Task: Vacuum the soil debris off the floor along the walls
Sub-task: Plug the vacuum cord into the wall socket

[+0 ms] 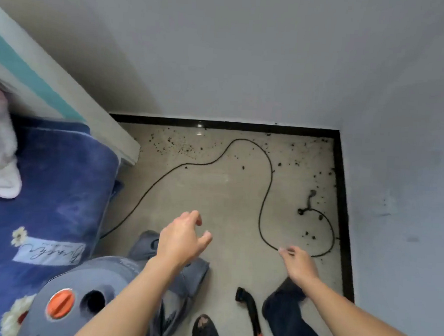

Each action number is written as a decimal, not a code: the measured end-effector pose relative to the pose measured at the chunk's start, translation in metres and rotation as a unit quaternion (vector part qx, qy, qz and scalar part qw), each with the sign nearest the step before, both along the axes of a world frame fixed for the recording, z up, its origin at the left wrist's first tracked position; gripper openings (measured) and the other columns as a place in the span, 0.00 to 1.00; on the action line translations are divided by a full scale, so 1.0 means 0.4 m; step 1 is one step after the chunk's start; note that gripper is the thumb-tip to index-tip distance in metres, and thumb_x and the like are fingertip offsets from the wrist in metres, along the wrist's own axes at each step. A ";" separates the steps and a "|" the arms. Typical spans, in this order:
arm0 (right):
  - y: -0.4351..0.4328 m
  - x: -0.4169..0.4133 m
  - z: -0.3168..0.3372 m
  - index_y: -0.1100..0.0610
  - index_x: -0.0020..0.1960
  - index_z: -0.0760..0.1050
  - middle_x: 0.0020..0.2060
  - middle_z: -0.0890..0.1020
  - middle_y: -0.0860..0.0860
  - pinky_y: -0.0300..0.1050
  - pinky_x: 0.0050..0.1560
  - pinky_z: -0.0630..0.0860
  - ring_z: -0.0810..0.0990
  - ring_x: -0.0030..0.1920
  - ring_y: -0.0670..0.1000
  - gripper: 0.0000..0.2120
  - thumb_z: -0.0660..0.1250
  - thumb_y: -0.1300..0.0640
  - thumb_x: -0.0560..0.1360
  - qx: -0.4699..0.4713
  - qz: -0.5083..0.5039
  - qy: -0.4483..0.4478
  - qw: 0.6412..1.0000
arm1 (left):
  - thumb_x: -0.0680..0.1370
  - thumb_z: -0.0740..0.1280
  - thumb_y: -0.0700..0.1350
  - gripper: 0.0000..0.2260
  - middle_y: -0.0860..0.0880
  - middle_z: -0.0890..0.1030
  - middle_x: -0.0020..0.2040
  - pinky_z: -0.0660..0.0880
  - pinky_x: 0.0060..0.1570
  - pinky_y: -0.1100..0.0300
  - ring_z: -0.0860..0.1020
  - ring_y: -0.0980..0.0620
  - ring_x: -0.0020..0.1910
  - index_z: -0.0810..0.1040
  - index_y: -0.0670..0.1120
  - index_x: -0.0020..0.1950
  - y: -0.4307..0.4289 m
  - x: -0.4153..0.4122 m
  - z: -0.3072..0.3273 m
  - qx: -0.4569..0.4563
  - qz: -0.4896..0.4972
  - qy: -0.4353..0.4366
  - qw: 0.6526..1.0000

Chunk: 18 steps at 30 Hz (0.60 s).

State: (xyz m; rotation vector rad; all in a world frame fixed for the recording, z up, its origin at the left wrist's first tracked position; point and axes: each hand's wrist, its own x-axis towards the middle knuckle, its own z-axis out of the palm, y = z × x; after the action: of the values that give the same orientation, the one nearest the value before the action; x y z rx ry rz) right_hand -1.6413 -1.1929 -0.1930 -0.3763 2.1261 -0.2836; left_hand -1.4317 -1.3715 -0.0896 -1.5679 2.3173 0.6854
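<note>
Where the beige tiled floor (214,193) meets the grey walls, dark crumbs of soil debris (169,140) lie scattered. Most of them sit between the long black power cord (260,214) and the black skirting strip (244,126), and a few more lie inside the cord's small end loop. The cord snakes across the tiles in wide curves. The right hand (299,263) reaches down to the cord's near bend with its fingertips (286,250) at the cable. Blur hides whether they pinch it or only touch it. The left hand (182,240) hovers to the left of that bend, fingers loosely curved and spread, holding nothing. Nearer the person than the cord, a round grey vacuum canister with an orange cap (77,302) stands at lower left. A black nozzle with an orange band (248,307) lies on the tiles below the cord's near bend. Left of the cord is a blue flowered blanket (58,184).
</note>
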 end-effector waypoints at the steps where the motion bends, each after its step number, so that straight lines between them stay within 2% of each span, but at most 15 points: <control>1: 0.016 -0.068 -0.007 0.58 0.65 0.75 0.61 0.79 0.56 0.47 0.59 0.71 0.76 0.61 0.57 0.20 0.62 0.46 0.80 0.003 -0.008 0.001 1.000 | 0.73 0.64 0.56 0.15 0.50 0.78 0.52 0.72 0.48 0.55 0.76 0.47 0.52 0.73 0.50 0.55 0.007 -0.083 -0.027 0.020 -0.014 -0.001 1.000; 5: 0.089 -0.322 -0.043 0.56 0.64 0.75 0.59 0.80 0.55 0.48 0.57 0.75 0.78 0.58 0.56 0.17 0.62 0.49 0.79 0.023 -0.034 0.016 0.999 | 0.74 0.64 0.55 0.15 0.49 0.79 0.53 0.71 0.47 0.56 0.76 0.47 0.53 0.74 0.49 0.58 0.042 -0.368 -0.138 0.095 -0.063 -0.006 0.993; 10: 0.140 -0.523 -0.159 0.53 0.64 0.75 0.60 0.80 0.52 0.46 0.55 0.75 0.78 0.57 0.54 0.17 0.62 0.49 0.79 0.070 -0.011 0.041 0.997 | 0.75 0.64 0.54 0.15 0.47 0.81 0.52 0.72 0.45 0.56 0.78 0.45 0.53 0.75 0.49 0.58 0.086 -0.596 -0.315 0.169 -0.105 -0.023 0.980; 14: 0.121 -0.595 -0.334 0.53 0.65 0.74 0.58 0.80 0.53 0.47 0.55 0.76 0.78 0.56 0.56 0.16 0.61 0.50 0.79 0.073 0.032 0.038 0.996 | 0.76 0.64 0.52 0.13 0.46 0.80 0.52 0.69 0.42 0.58 0.77 0.46 0.52 0.74 0.47 0.57 0.090 -0.702 -0.523 0.197 -0.135 -0.049 0.970; 18: 0.078 -0.660 -0.587 0.54 0.67 0.73 0.58 0.80 0.55 0.47 0.53 0.76 0.78 0.55 0.56 0.16 0.60 0.53 0.80 0.072 0.096 0.049 0.992 | 0.76 0.63 0.52 0.14 0.47 0.79 0.53 0.69 0.43 0.58 0.77 0.46 0.52 0.75 0.47 0.58 0.076 -0.767 -0.786 0.206 -0.182 -0.070 0.959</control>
State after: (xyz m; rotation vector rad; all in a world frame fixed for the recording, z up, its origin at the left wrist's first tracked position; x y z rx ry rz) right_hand -1.9051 -1.1615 -0.4278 -0.5160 2.1709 -0.0008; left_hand -1.7386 -1.3410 -0.4041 -0.9455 2.1009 0.8599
